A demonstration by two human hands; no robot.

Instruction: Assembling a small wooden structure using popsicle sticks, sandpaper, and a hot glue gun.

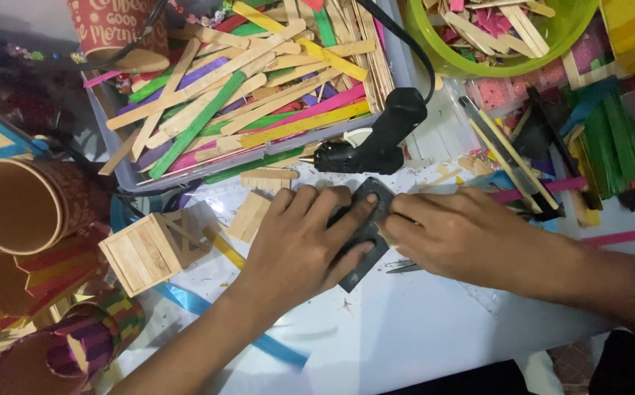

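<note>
My left hand (299,241) lies flat over a dark grey rectangular block (365,219) on the white table, its fingers pressing on the block's top. From the right, my right hand (452,234) meets the block's right edge, fingertips against it and pinching something small that I cannot make out. A black glue gun (376,139) lies just beyond the block, its cord running up and away. A small box of plain wooden sticks (149,249) sits to the left of my left hand.
A clear tray (398,66) holds several coloured and plain craft sticks. A green bowl (573,36) of sticks is at top right, green sticks (613,139) at right. Paper cups (21,205) and stick-covered cups (76,344) stand at left. A blue ribbon (186,296) crosses the table.
</note>
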